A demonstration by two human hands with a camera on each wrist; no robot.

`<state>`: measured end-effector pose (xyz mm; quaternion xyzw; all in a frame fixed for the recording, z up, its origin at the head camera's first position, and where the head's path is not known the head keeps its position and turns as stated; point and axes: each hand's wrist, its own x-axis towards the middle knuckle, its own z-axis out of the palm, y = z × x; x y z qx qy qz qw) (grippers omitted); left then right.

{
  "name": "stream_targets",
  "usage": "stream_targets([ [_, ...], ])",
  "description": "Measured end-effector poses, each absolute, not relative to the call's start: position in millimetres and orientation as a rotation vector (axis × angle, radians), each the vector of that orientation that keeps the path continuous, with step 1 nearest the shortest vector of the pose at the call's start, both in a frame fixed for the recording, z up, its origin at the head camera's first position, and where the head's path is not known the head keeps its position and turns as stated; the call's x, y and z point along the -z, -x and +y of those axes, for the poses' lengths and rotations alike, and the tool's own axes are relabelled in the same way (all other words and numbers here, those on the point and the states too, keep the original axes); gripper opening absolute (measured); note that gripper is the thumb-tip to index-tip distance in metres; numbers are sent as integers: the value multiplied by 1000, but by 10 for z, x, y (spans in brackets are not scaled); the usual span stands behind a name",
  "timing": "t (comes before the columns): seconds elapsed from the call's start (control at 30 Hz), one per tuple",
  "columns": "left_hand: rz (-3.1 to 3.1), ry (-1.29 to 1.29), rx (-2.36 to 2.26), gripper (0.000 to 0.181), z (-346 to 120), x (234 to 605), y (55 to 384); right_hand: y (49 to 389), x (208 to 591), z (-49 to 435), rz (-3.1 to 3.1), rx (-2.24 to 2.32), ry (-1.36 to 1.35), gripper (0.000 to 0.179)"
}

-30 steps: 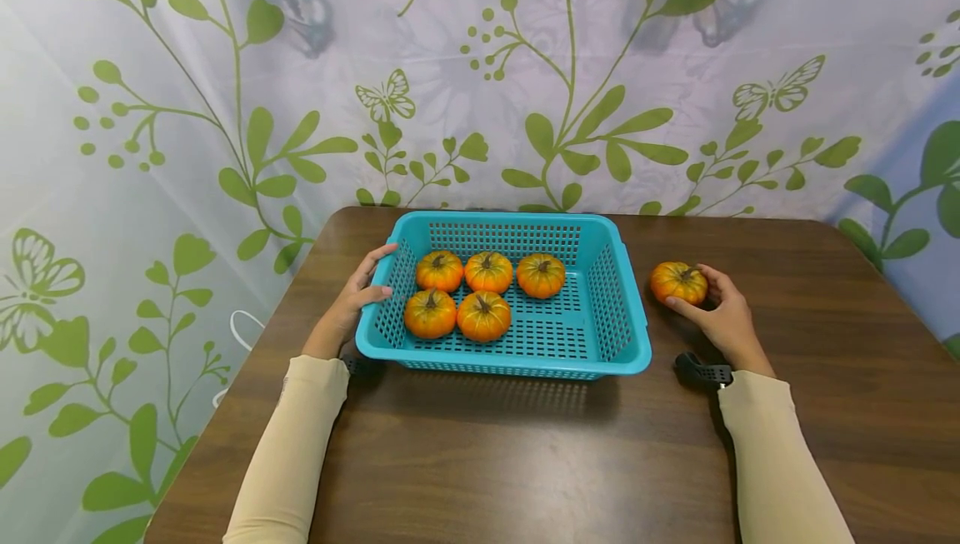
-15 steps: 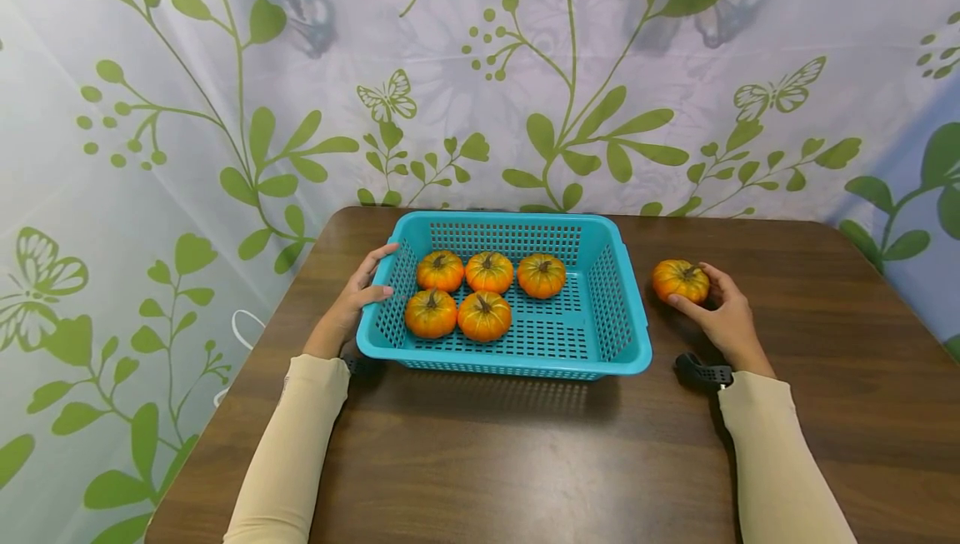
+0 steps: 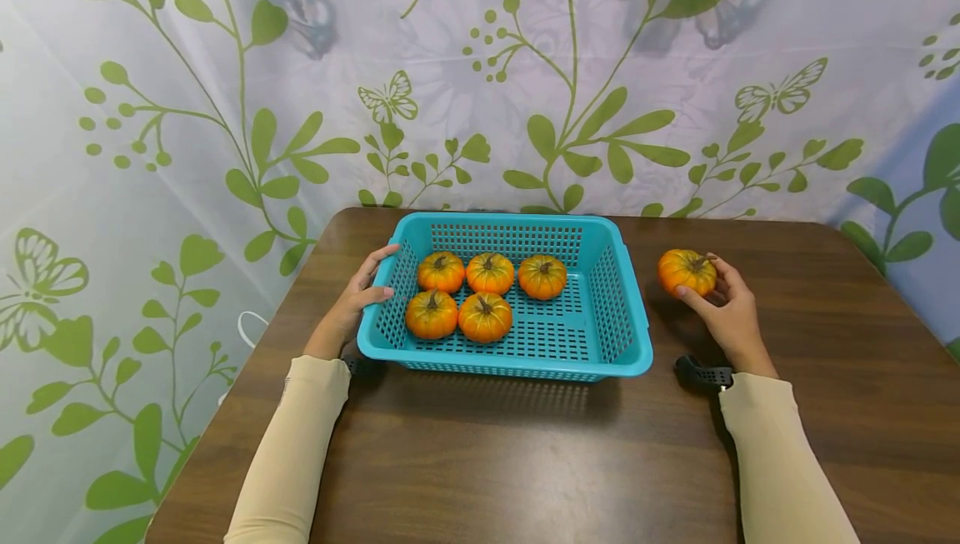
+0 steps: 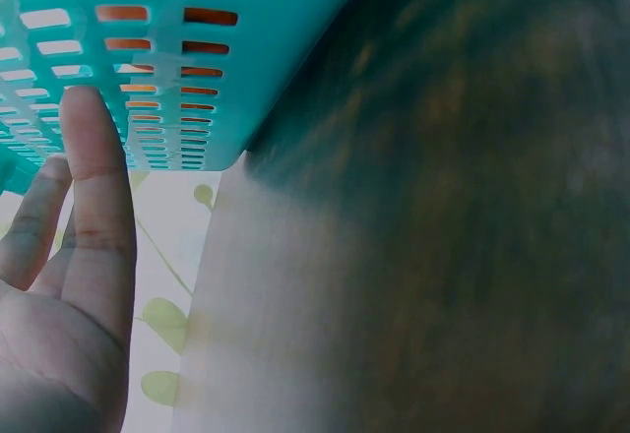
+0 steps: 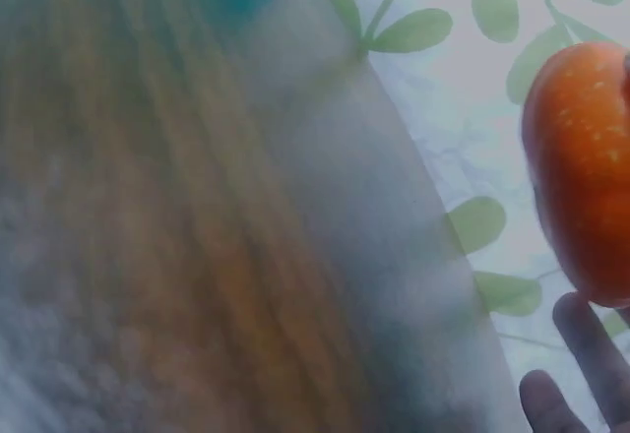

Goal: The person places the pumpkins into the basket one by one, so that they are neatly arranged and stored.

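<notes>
My right hand (image 3: 729, 311) holds a small orange pumpkin (image 3: 684, 272) to the right of the basket, thumb on its near side and fingers at its right. The pumpkin is tilted, its stem towards the fingers, with a shadow on the table beneath. Its smooth orange side (image 5: 581, 172) and two fingertips show in the right wrist view. At the left end of the turquoise basket (image 3: 502, 367), my left hand (image 3: 352, 302) grips the rim with thumb and index finger over it. Fingers (image 4: 98, 187) lie along the slotted outer wall in the left wrist view. Several similar pumpkins (image 3: 489, 273) sit inside the basket.
The brown wooden table (image 3: 495, 461) carries the basket near its back edge. Behind hangs a pale cloth (image 3: 480, 69) printed with green leaves and butterflies. A white cable (image 3: 243, 329) shows beyond the left edge. Bare basket floor shows at its right side.
The right hand has raised the pumpkin slightly and tipped it, so its stem now points right. The left hand and the basket keep their places.
</notes>
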<state>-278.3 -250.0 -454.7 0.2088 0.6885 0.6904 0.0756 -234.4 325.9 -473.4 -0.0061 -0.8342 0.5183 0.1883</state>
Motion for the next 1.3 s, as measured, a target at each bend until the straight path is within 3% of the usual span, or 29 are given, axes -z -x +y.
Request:
stream_targets([
  [1.3,2094,-578,-2053,81,-2477,4500,2752,2239,4073,2949,-2337,-1362,-310,77],
])
